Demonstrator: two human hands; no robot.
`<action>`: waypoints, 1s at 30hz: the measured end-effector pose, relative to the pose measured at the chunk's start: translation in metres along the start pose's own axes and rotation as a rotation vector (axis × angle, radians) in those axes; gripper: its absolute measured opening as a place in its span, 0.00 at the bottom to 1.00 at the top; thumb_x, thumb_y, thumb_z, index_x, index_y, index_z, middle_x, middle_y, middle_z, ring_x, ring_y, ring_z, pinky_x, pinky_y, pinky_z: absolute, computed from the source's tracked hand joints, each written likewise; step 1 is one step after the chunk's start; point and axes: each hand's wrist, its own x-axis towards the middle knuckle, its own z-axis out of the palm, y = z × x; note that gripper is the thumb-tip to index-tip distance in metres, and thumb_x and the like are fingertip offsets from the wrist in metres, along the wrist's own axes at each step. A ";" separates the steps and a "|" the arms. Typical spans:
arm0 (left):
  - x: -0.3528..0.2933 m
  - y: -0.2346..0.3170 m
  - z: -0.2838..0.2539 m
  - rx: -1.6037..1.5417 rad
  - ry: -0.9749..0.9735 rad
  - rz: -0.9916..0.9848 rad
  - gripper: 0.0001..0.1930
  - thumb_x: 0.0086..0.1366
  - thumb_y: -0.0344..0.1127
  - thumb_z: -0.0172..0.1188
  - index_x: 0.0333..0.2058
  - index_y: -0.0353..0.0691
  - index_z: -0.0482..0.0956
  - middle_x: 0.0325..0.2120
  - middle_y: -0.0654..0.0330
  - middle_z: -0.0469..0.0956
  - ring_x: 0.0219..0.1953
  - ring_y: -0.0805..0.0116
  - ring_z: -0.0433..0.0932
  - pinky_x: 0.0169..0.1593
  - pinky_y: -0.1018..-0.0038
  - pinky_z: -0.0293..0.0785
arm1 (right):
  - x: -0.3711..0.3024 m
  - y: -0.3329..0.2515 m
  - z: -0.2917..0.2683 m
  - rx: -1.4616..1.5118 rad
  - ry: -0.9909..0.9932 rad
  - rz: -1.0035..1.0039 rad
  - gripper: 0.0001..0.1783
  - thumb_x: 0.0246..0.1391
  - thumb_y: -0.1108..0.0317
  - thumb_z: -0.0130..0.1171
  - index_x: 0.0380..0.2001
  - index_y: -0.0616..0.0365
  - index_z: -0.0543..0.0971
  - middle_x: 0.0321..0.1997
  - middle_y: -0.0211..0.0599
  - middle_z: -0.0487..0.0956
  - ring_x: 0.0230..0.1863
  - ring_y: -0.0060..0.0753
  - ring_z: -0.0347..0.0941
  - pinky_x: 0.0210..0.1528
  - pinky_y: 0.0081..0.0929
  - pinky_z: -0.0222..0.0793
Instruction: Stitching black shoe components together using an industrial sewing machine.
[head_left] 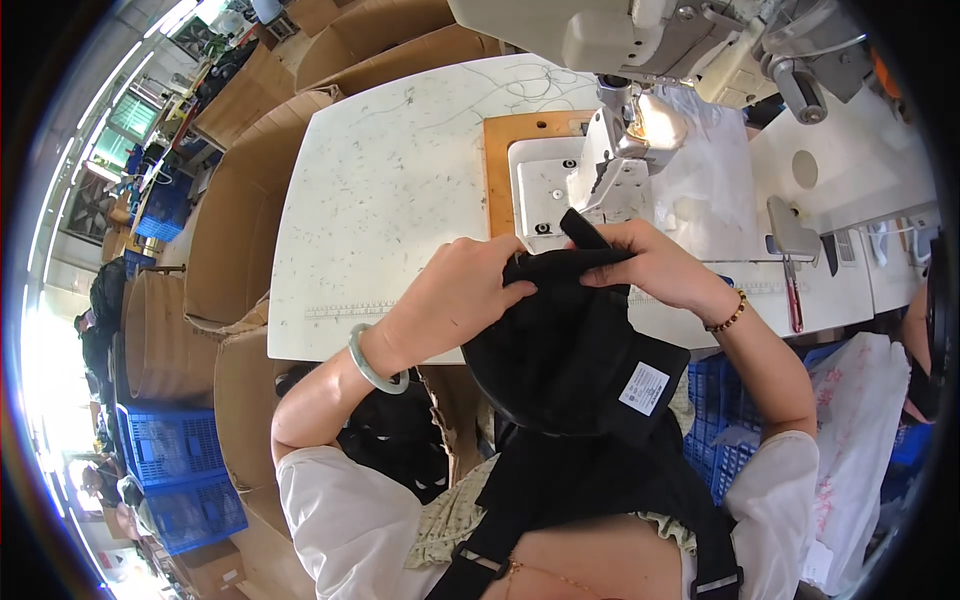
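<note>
A black fabric cap (560, 350) hangs from both my hands at the near edge of the white sewing table (385, 200). My left hand (455, 290) pinches its folded upper edge, thumb in front. On the other side my right hand (660, 265) grips the same edge, fingers bent over it. A short black strap (584, 231) sticks up beside the right fingers. The stiff part at the cap's lower right bears a white label (643, 388). Just beyond my hands stands the sewing machine (610, 150), its lamp lit; the cap's edge lies close before its needle area.
Thread scraps litter the tabletop, and a ruler strip (350, 311) runs along its front. Thread snips (793, 290) with red handles lie at the right. Cardboard boxes (240, 220) line the left side. Blue crates (180, 450) stand lower left. A white plastic sack (850, 430) is at the right.
</note>
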 end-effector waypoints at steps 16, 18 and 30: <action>-0.004 0.005 0.006 0.135 0.014 -0.067 0.14 0.54 0.36 0.61 0.34 0.31 0.74 0.22 0.46 0.76 0.28 0.48 0.75 0.33 0.63 0.71 | 0.018 -0.025 0.012 -1.013 0.157 -0.648 0.08 0.39 0.68 0.63 0.21 0.56 0.73 0.24 0.32 0.74 0.34 0.34 0.70 0.38 0.32 0.62; -0.002 0.000 -0.002 0.040 -0.089 -0.132 0.14 0.54 0.37 0.61 0.35 0.32 0.75 0.23 0.46 0.77 0.28 0.48 0.75 0.33 0.63 0.71 | 0.021 -0.025 0.012 -1.016 0.161 -0.635 0.08 0.39 0.68 0.63 0.21 0.56 0.73 0.24 0.31 0.74 0.34 0.34 0.70 0.37 0.31 0.62; 0.005 0.033 -0.059 0.322 0.041 -0.016 0.14 0.49 0.28 0.56 0.37 0.33 0.77 0.25 0.44 0.76 0.31 0.46 0.75 0.37 0.62 0.70 | -0.011 -0.029 0.011 -0.985 0.635 -0.934 0.19 0.40 0.69 0.65 0.37 0.57 0.72 0.42 0.38 0.74 0.47 0.45 0.68 0.50 0.38 0.64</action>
